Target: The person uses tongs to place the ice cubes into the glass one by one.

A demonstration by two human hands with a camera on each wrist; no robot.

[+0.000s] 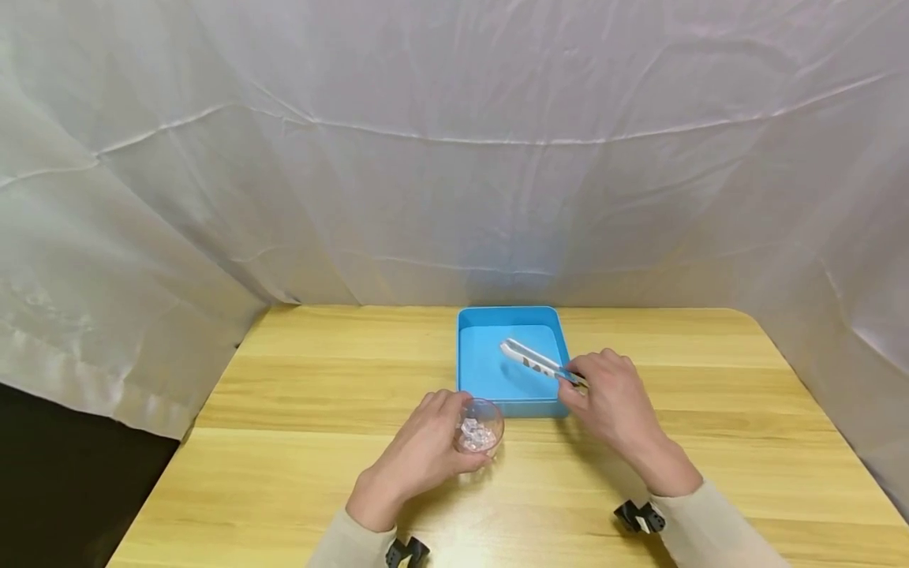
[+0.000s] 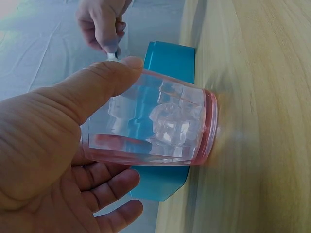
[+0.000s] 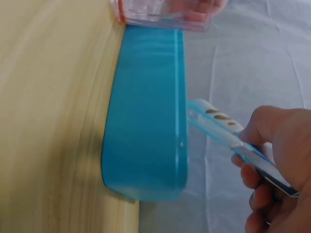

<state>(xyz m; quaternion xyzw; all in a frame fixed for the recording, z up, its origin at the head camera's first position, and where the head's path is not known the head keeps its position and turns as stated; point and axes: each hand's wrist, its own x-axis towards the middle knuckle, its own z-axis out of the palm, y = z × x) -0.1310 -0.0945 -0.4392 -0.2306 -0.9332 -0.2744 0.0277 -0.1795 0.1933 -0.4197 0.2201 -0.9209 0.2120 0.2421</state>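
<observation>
My left hand (image 1: 426, 442) grips a clear, pink-tinted cup (image 2: 146, 116) by its side, thumb near the rim. Clear ice-like pieces (image 1: 476, 435) lie in the bottom of the cup, which stands upright on the table in front of a blue square tray (image 1: 513, 408). In my right hand (image 1: 614, 398) is a pair of tongs (image 1: 533, 359), pinched between thumb and fingers. The tongs slant to the left above the tray, white slotted tips over its inside. In the right wrist view, the tray's outer wall (image 3: 146, 116) hides part of those tips.
The wooden table (image 1: 298, 473) reaches back to a pale hanging cloth (image 1: 426, 197), which also rises along both sides. A dark area (image 1: 64, 481) shows past the table's left edge. Small black devices (image 1: 639, 517) are strapped at both wrists.
</observation>
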